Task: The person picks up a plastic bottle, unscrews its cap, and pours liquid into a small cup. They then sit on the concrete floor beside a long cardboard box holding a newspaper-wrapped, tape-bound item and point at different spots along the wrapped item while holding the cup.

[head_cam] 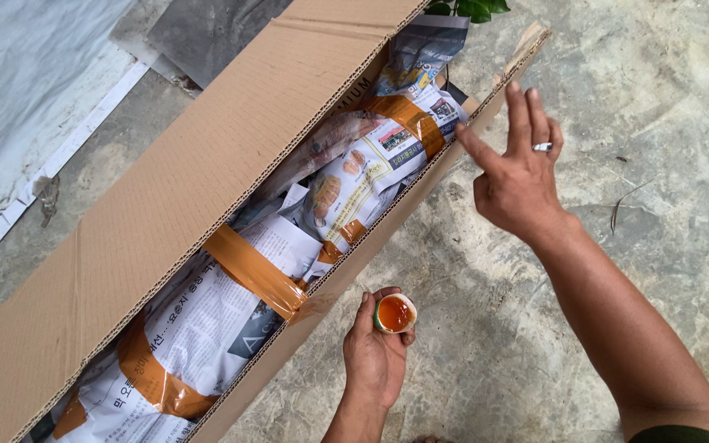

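Box: long cardboard box, lying on the ground, long way running from bottom left up to top right.
Box top: open along one long side, with the big flap leaning up and to the left.
Box ends: bottom left end cut off by the picture edge; top right end up by a green leaf.
Inside the box: long bundle wrapped in newspaper, lying the same way as the box.
Tape: orange-brown bands going around the bundle in a few spots.
Hidden: whatever sits under the newspaper, fully covered, not possible to tell.
Also hard to see: left half of the bundle, tucked under the flap.
Tape roll: small roll with an orange middle, round face looking up at the camera.
Left hand: left hand near the bottom middle, fingers curled around the tape roll, thumb on one side.
Left hand and box: just beside the near long wall of the box, maybe touching it, hard to tell.
Right hand: right hand flat and spread, holding nothing, with a ring on one finger.
Right hand and box: hanging just past the near wall, close to the top right end, thumb tip almost at the edge.
Right arm: reaching in from the bottom right corner, with the sleeve cut off.
Ground: rough grey concrete.
Far left: pale sheet lying flat, well apart from both hands.
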